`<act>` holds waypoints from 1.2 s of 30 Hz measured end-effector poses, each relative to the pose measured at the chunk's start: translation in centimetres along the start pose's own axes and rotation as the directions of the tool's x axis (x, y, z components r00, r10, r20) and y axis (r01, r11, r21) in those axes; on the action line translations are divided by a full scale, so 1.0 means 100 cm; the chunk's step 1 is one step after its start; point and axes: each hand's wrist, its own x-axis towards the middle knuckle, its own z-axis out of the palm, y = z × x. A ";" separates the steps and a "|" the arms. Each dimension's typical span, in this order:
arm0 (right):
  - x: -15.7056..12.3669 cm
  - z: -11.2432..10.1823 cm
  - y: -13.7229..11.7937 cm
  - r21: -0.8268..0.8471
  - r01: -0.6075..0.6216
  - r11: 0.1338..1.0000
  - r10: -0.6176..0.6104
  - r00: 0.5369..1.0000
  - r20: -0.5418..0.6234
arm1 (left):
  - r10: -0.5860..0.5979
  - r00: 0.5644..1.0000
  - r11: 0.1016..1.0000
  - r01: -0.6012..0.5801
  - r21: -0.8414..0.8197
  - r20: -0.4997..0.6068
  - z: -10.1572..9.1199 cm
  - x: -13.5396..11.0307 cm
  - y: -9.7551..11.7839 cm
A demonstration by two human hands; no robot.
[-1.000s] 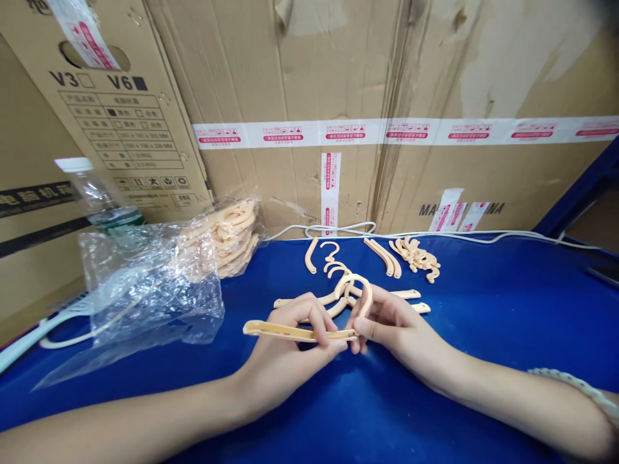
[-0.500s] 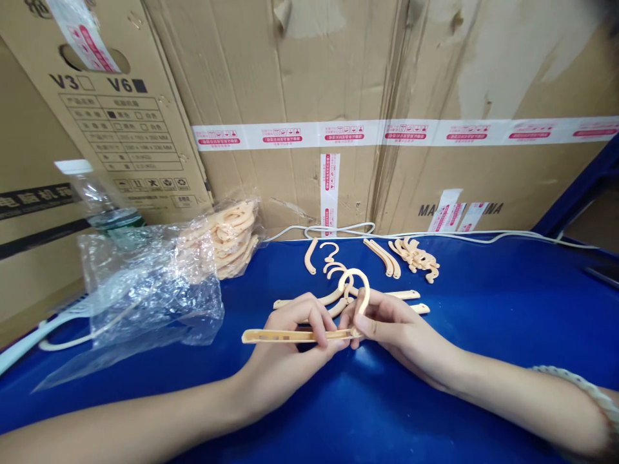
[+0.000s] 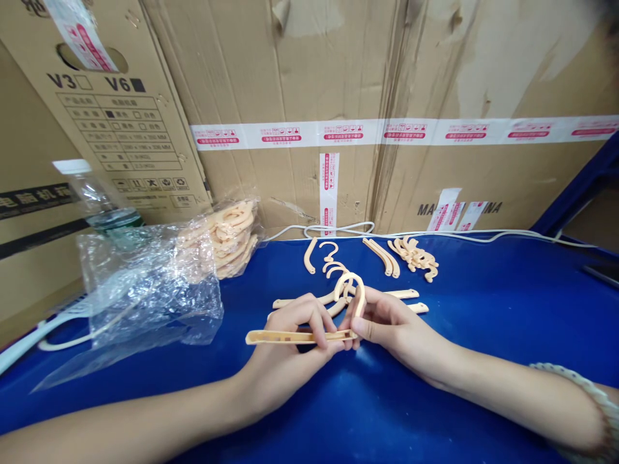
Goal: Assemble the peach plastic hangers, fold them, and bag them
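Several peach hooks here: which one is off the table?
The hook pinched in the right hand, standing upright over the right end of the bar. The other hooks lie flat on the table behind it.

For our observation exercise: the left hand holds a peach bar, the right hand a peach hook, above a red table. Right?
No: the head view shows a blue table. The left hand holds the bar, the right hand the hook.
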 end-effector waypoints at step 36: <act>-0.004 0.008 0.005 -0.084 0.086 0.993 -0.090 0.995 -0.048 | -0.049 0.999 0.998 0.049 0.024 -0.001 0.002 0.000 0.004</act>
